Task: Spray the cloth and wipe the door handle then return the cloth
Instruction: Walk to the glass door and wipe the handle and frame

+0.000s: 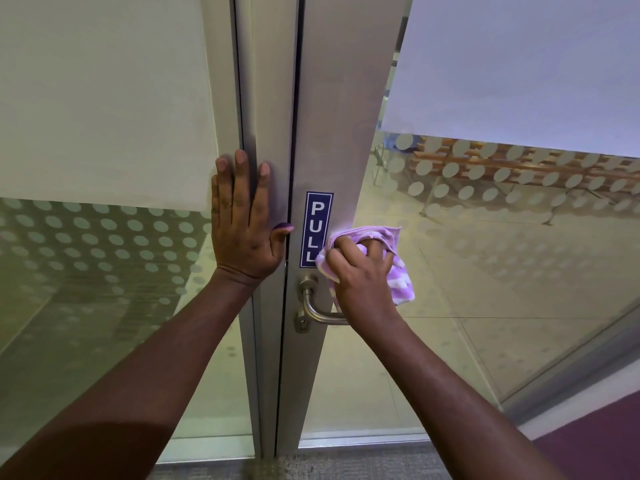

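Observation:
A purple and white cloth [401,273] is bunched in my right hand [360,278], which presses it against the metal door frame just above the silver lever door handle [320,315]. The outer end of the handle is hidden under that hand. My left hand [242,220] lies flat, fingers spread, on the frame of the neighbouring door leaf, holding nothing. A blue PULL sticker [317,228] sits on the frame between the two hands.
Two glass door leaves with frosted panels and dot patterns meet at a dark seam [294,168]. A keyhole [302,323] sits below the handle. Grey carpet [346,462] lies at the door's foot, purple flooring [595,441] to the right.

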{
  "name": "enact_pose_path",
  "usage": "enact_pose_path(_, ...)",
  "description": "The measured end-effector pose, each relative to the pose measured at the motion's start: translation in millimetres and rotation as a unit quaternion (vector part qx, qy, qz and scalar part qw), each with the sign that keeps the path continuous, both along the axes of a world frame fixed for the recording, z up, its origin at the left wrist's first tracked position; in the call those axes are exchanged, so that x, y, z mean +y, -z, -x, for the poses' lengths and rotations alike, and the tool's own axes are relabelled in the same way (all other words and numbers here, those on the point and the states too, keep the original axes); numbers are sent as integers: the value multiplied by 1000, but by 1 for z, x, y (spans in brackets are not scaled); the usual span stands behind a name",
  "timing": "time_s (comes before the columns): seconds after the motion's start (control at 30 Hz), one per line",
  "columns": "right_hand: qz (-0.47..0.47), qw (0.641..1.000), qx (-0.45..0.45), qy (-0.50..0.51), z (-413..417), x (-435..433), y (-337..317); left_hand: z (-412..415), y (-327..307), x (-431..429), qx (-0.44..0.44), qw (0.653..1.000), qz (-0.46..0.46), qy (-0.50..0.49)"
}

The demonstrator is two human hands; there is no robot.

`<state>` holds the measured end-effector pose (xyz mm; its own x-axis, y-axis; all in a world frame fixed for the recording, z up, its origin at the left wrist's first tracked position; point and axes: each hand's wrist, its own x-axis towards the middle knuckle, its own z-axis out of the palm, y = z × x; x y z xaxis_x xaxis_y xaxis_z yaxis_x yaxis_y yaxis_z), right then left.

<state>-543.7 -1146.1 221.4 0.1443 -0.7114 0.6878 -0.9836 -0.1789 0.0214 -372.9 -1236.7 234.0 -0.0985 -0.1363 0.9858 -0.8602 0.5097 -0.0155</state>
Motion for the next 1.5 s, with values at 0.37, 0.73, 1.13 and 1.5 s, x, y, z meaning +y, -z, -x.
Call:
enact_pose_path(0.37,-79,994,66,-20,5,12,19,-3,1,-1,-9,1000,3,7)
enact_pose_path(0.73,183,950,-229,-104,23,31,-36,-2,1,-2,-9,1000,4,0)
enact_pose_path(1.13,162,968,-109,-160,9,0,-38,-3,2,-1,-3,1000,5,6)
enact_pose_path(1.5,129,984,-61,-108,-6,-8,-15,-1,3,-1,-2,1000,1,-6)
